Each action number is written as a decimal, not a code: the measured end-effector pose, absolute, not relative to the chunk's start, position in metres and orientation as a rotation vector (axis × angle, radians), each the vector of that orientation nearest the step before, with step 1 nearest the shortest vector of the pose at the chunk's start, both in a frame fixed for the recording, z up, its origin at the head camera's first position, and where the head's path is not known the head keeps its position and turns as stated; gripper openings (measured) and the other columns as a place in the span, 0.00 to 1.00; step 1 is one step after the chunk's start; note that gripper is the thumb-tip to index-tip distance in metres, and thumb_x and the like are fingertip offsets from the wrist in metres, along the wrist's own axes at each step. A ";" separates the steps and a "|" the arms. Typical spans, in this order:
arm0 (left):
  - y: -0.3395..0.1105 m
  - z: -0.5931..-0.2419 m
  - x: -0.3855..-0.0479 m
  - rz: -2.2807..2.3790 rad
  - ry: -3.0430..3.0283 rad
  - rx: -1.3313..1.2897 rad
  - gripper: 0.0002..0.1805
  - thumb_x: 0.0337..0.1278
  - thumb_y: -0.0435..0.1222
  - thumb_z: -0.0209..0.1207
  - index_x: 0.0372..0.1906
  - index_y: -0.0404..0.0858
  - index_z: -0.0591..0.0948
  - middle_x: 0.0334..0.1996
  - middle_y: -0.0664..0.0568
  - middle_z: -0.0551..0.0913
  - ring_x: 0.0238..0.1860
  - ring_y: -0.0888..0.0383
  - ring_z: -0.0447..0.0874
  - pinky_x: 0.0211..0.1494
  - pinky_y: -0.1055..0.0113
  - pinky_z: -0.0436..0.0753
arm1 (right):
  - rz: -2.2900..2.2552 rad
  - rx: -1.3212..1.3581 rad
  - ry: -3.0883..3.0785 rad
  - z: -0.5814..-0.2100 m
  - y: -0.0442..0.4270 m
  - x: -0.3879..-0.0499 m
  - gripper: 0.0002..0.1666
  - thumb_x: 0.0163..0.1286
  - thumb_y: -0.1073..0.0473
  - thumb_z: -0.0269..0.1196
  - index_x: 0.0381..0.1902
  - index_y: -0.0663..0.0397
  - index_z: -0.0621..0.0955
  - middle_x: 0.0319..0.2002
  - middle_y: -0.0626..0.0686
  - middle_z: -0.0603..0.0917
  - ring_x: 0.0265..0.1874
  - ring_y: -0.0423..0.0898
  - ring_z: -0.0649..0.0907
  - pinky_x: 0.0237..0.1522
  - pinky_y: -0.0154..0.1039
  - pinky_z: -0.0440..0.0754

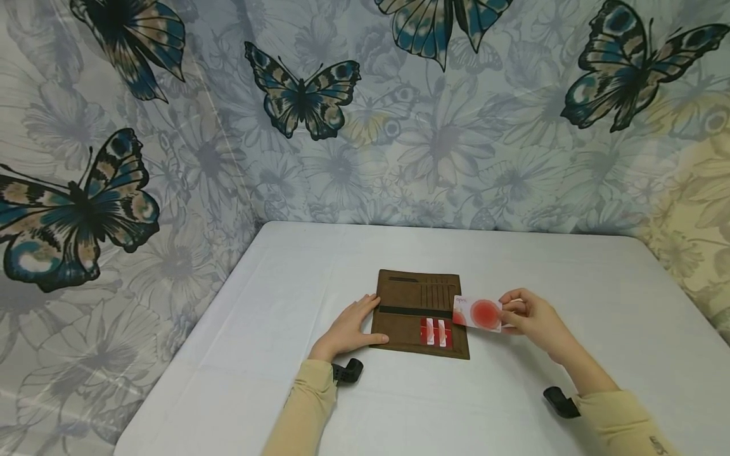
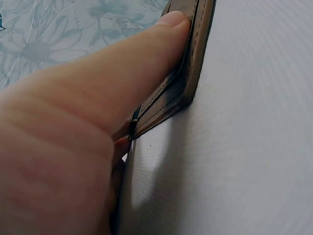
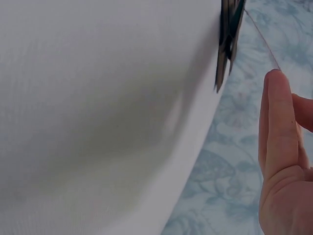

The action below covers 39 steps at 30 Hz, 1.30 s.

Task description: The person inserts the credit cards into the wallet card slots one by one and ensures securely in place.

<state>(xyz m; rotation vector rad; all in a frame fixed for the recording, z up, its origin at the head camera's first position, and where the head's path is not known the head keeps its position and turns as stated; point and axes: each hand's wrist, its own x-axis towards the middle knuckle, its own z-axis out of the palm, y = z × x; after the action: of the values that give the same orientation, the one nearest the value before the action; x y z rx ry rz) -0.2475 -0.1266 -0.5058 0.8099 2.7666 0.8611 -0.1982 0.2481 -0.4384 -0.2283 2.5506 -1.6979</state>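
Observation:
A brown wallet (image 1: 397, 294) lies open on the white table, with card slots on its upper panel and a dark band across its middle. Red cards with pale stripes (image 1: 436, 332) sit in its lower panel. My left hand (image 1: 348, 329) holds the wallet's left edge, thumb on the lower panel; in the left wrist view the thumb (image 2: 132, 63) presses on the brown stitched edge. My right hand (image 1: 530, 316) pinches a white card with a red circle (image 1: 483, 314) by its right end. The card's left end overlaps the wallet's right edge. Edge-on, the card (image 3: 264, 39) looks thin in the right wrist view.
The white tabletop (image 1: 308, 266) extends around the wallet. Behind it hangs a floral cloth (image 1: 445, 145) with large butterflies. A black wrist device (image 1: 348, 371) shows at the left cuff, another (image 1: 561, 403) at the right cuff.

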 end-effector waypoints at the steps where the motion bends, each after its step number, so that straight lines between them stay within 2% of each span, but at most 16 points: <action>1: -0.126 -0.506 -0.248 0.858 2.768 0.810 0.49 0.48 0.60 0.60 0.72 0.43 0.56 0.71 0.54 0.52 0.71 0.59 0.44 0.71 0.63 0.45 | -1.687 -0.221 2.559 -0.439 0.247 -0.198 0.17 0.66 0.67 0.58 0.48 0.71 0.67 0.39 0.64 0.80 0.31 0.44 0.83 0.33 0.41 0.84; 16: -0.126 -0.504 -0.247 0.855 2.761 0.806 0.48 0.49 0.60 0.60 0.72 0.43 0.56 0.71 0.53 0.51 0.71 0.59 0.43 0.71 0.63 0.44 | -1.649 -0.069 2.598 -0.443 0.237 -0.194 0.17 0.65 0.66 0.59 0.47 0.71 0.68 0.38 0.64 0.82 0.31 0.48 0.84 0.31 0.40 0.84; 39: -0.126 -0.503 -0.246 0.843 2.766 0.793 0.48 0.48 0.59 0.61 0.72 0.44 0.56 0.71 0.54 0.51 0.71 0.60 0.43 0.71 0.64 0.44 | -1.646 -0.045 2.400 -0.449 0.241 -0.191 0.16 0.63 0.69 0.58 0.45 0.74 0.68 0.32 0.59 0.82 0.28 0.48 0.82 0.31 0.40 0.84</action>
<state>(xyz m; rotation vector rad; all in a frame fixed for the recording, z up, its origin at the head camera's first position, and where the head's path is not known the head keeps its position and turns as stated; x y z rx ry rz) -0.2461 -0.1259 -0.5027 0.7928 2.7665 0.8434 -0.1913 0.2412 -0.4488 -0.0454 2.4001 -1.6462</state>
